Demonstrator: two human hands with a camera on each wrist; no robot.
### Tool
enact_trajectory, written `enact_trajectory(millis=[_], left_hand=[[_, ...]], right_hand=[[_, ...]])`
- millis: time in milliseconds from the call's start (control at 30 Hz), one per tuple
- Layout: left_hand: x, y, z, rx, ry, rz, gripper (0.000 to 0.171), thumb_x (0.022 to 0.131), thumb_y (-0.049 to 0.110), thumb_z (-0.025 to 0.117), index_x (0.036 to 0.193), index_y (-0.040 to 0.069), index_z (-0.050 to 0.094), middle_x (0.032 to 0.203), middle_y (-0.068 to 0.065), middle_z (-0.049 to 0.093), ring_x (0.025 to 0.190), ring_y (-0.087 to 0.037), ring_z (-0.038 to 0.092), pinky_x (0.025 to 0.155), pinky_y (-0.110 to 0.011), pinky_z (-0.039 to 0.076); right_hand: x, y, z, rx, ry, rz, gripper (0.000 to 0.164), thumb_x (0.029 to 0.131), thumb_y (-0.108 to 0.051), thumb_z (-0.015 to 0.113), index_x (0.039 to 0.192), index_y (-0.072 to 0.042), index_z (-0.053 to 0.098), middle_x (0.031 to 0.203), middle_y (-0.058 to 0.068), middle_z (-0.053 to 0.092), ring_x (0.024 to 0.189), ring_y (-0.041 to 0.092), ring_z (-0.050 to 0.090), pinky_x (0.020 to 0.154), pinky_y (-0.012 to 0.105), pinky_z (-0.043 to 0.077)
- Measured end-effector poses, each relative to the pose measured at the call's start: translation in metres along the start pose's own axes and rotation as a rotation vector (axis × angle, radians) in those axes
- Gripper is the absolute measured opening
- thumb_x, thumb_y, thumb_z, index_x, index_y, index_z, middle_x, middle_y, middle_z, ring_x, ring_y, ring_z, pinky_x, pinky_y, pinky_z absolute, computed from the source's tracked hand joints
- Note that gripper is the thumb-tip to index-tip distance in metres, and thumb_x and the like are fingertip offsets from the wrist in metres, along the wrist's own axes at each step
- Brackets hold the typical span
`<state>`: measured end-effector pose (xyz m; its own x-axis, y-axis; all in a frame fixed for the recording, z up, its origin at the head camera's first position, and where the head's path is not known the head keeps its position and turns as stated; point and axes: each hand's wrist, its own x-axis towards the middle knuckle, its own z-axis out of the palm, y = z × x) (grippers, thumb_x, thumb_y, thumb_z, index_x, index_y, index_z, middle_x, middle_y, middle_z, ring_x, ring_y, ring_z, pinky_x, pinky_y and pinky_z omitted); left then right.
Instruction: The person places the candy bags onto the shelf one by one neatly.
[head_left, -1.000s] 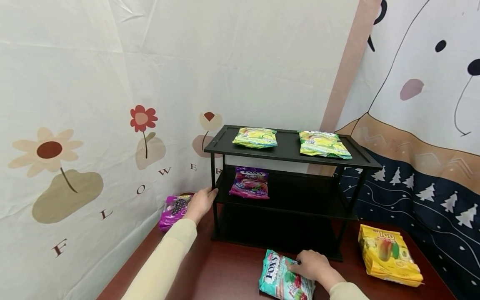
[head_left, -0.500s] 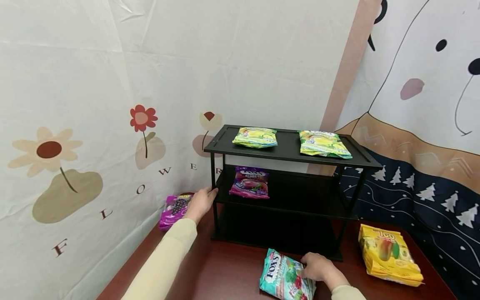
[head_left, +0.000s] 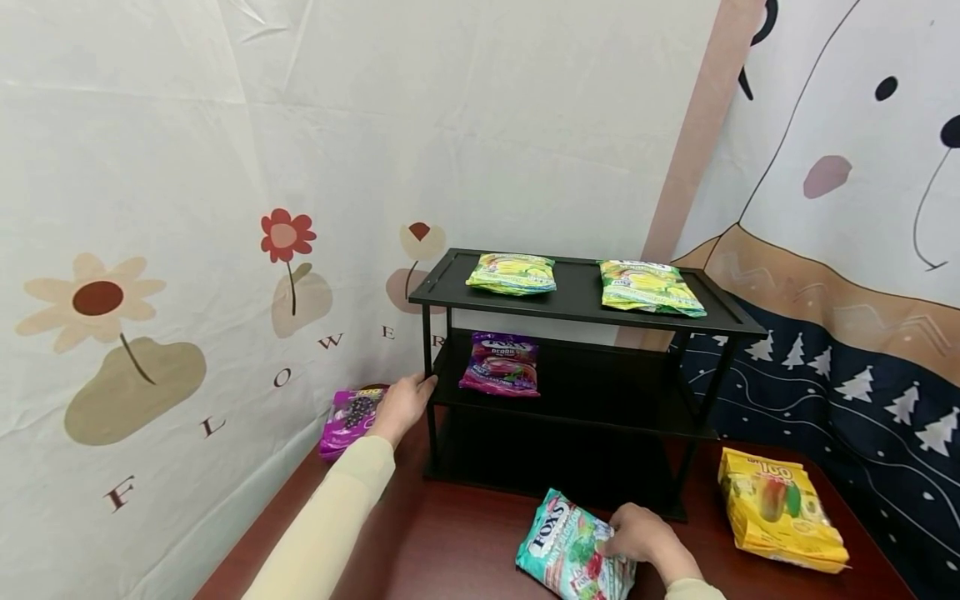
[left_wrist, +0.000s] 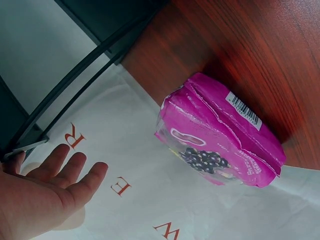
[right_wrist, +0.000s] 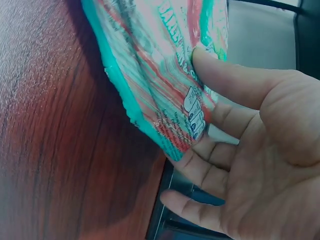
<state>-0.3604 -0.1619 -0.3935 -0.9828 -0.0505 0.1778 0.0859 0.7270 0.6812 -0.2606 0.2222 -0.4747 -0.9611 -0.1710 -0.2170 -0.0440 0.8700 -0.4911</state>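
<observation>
At the front of the table, my right hand (head_left: 642, 537) pinches a teal FOX'S candy bag (head_left: 573, 550) by its right side. In the right wrist view the thumb lies on one face of the bag (right_wrist: 155, 65), with fingers behind it. The bag is tilted, its left end raised. My left hand (head_left: 402, 408) holds the left side of a black three-tier shelf rack (head_left: 570, 425) at the middle tier. Its other fingers (left_wrist: 87, 185) stretch out loosely in the left wrist view, and the thumb is hidden there.
Two yellow-green candy bags, one left (head_left: 512, 275) and one right (head_left: 651, 288), lie on the top tier. A purple FOX'S bag (head_left: 501, 364) sits on the middle tier. A purple grape bag (head_left: 348, 423) stands left of the rack, a yellow bag (head_left: 780, 510) right of it.
The teal bag's left end has risen and turned slightly as my right hand shifted its hold to the right along it. My left hand has stayed on the rack.
</observation>
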Motion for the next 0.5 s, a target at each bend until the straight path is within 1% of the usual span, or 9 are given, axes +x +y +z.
enact_trajectory(millis=[100,200,367,500], left_hand=[[0.0,0.0,0.0,-0.002,-0.006,-0.004,0.053,0.107,0.038,0.04,0.15,0.009,0.043,0.143,-0.02,0.051,0.133,-0.042,0.044,0.105,-0.063,0.033],[0.0,0.0,0.0,-0.007,-0.013,-0.01,0.053,0.107,0.039,0.04,0.151,0.009,0.043,0.143,-0.02,0.052,0.133,-0.042,0.045,0.105,-0.063,0.033],[0.0,0.0,0.001,-0.011,-0.019,-0.023,0.053,0.107,0.04,0.04,0.151,0.01,0.043,0.143,-0.02,0.052,0.133,-0.042,0.044,0.106,-0.064,0.032],[0.0,0.0,0.0,-0.014,-0.02,-0.027,0.054,0.107,0.04,0.04,0.151,0.009,0.042,0.144,-0.02,0.051,0.134,-0.042,0.044,0.106,-0.063,0.032]], right_hand=[[0.0,0.002,-0.001,0.062,0.017,-0.018,0.02,0.079,-0.015,0.081,0.091,-0.002,0.073,0.092,0.008,0.067,0.078,0.021,0.058,0.072,0.042,0.051],[-0.001,0.004,-0.003,0.095,0.023,-0.045,0.013,0.078,-0.013,0.081,0.087,-0.006,0.074,0.087,0.005,0.067,0.074,0.018,0.056,0.069,0.039,0.05],[-0.002,0.008,-0.009,0.116,-0.018,-0.119,0.005,0.08,-0.011,0.078,0.085,-0.01,0.076,0.083,0.003,0.068,0.071,0.017,0.054,0.064,0.037,0.047],[-0.003,0.009,-0.012,0.131,-0.04,-0.189,0.004,0.081,-0.012,0.079,0.084,-0.011,0.076,0.082,0.001,0.069,0.071,0.016,0.054,0.064,0.036,0.046]])
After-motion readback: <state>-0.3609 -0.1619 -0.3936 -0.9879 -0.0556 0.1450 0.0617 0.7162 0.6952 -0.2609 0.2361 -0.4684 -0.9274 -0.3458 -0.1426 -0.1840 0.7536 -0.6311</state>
